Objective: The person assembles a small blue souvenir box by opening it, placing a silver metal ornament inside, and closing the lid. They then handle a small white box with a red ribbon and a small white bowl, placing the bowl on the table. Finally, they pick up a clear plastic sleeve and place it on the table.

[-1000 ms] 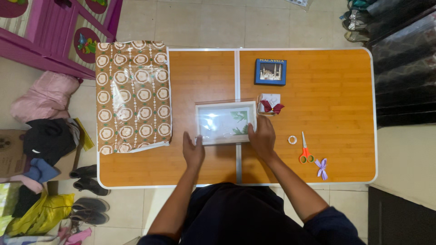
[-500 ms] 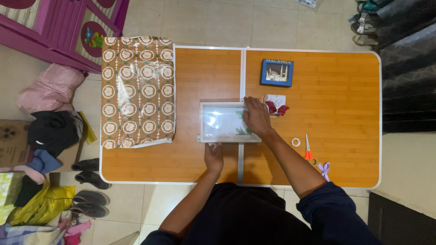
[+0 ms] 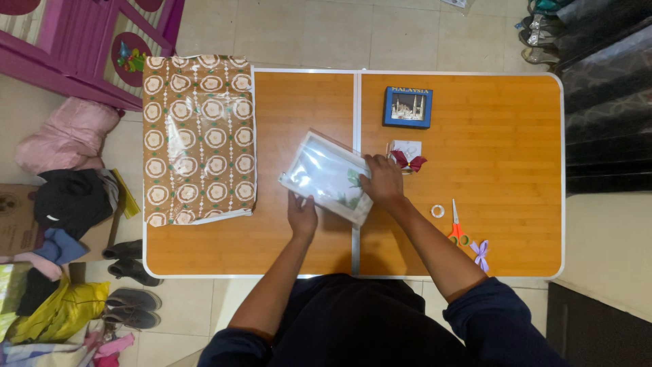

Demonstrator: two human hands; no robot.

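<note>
- Worktop (image 3: 285,245): orange wood-grain rectangle with white rim and a pale seam down its middle, under both hands
- Wrapping paper (image 3: 198,139): glossy brown sheet with cream ring pattern, flat, well to the left of the left hand
- Framed picture (image 3: 326,177): white-edged rectangle in shiny clear plastic, tilted, held between the hands
- Left hand (image 3: 302,215): fingers closed on the frame's near edge
- Right hand (image 3: 382,181): curled over its right end
- Blue square frame (image 3: 407,107): beyond the right hand
- Orange-handled scissors (image 3: 456,224), small tape ring (image 3: 438,211), lilac bow (image 3: 481,253): right of the right hand
</note>
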